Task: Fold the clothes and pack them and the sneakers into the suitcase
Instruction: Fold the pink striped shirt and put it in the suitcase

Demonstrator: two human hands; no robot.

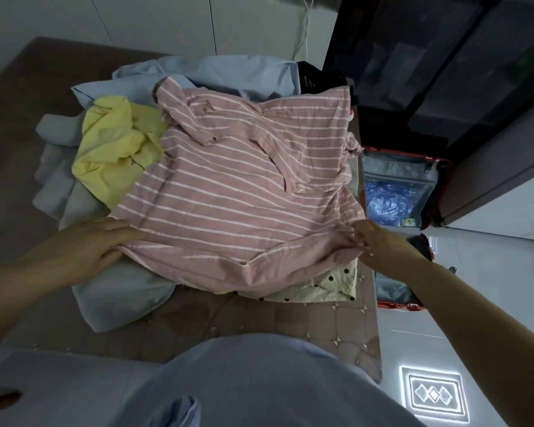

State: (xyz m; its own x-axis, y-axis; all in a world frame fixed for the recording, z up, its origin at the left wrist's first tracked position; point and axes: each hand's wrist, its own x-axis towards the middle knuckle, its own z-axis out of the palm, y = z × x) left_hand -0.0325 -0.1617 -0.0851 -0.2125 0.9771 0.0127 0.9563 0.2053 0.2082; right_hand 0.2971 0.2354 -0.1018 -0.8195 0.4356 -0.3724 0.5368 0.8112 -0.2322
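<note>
A pink shirt with white stripes (238, 192) lies spread on top of a heap of clothes on the bed. My left hand (87, 245) grips its near left hem corner. My right hand (379, 241) pinches the near right corner. Beside the pink shirt lies a crumpled yellow garment (114, 146), with grey-blue clothes (216, 75) behind it and a grey piece (117, 300) below my left hand. A cream cloth with black dots (330, 285) peeks out under the hem. The open red-edged suitcase (401, 186) stands on the floor to the right. No sneakers are in view.
The brown quilted bed cover (330, 328) ends close to the suitcase. A dark glass-fronted cabinet (444, 72) rises behind the suitcase. A black item (312, 78) lies at the far right of the pile. Pale floor tiles with a bright pattern (432, 396) are at lower right.
</note>
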